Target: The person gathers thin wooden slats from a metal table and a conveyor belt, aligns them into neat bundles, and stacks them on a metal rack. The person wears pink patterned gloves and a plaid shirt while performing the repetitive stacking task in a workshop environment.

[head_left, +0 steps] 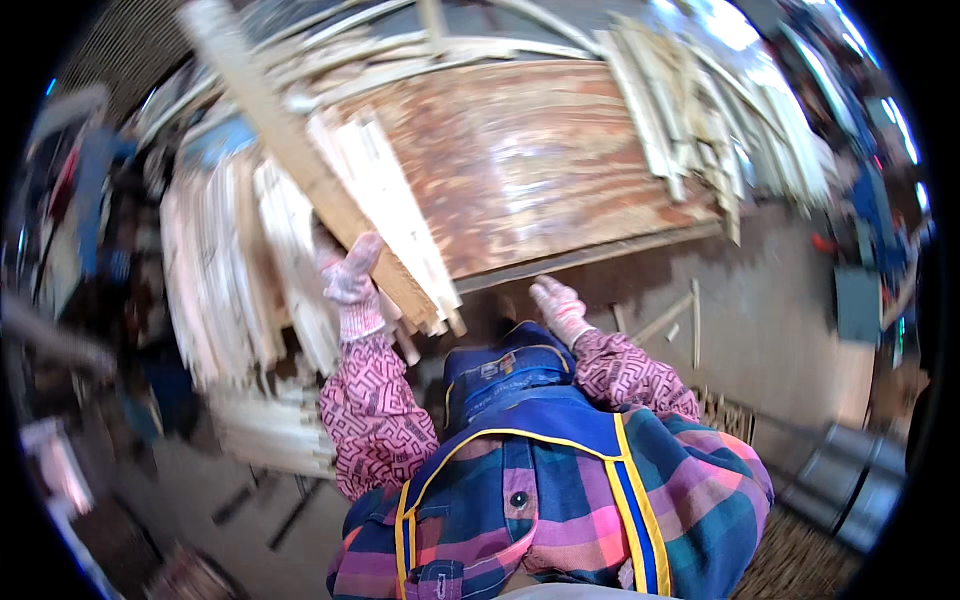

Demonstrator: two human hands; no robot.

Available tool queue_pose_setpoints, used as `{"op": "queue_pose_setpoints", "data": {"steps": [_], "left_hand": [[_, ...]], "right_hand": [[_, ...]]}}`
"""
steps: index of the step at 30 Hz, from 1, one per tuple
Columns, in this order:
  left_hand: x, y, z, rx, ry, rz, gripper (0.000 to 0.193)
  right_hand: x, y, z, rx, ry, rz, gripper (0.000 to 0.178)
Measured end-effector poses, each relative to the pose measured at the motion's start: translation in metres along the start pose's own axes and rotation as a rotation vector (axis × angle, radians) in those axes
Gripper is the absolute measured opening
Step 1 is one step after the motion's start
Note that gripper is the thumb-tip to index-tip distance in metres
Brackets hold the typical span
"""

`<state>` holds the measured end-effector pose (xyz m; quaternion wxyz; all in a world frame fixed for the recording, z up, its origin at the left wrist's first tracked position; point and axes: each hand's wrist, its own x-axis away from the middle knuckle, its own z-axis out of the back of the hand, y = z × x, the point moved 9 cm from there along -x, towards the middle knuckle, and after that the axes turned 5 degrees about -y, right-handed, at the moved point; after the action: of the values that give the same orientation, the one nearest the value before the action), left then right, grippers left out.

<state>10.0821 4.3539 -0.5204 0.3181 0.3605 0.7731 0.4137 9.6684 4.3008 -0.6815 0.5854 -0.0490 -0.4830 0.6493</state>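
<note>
Left hand (352, 282) grasps a long board (293, 152), its near end between both hands; right hand (561, 306) is unclenched.

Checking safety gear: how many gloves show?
2: one on the left hand, at the long board; one on the right hand, near the plywood. Blur may hide more.

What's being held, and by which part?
The left hand grips a long board by its left edge, toward the near end; the right hand looks empty.
</note>
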Motion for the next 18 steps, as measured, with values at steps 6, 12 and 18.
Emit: {"op": "queue_pose_setpoints", "data": {"steps": [6,12,18], "left_hand": [[-0.019,-0.009,-0.139,-0.194,-0.037,-0.076,0.117],[0.002,-0.097,-0.180,-0.479,-0.028,-0.029,0.116],[-0.006,-0.114,-0.345,-0.988,-0.115,0.096,0.113]], "right_hand": [[0.050,0.015,0.064,-0.158,0.054,-0.063,0.058],[0.079,0.106,0.172,-0.305,0.216,-0.153,0.059],[0.082,0.133,0.301,-0.332,0.261,-0.096,0.065]]}}
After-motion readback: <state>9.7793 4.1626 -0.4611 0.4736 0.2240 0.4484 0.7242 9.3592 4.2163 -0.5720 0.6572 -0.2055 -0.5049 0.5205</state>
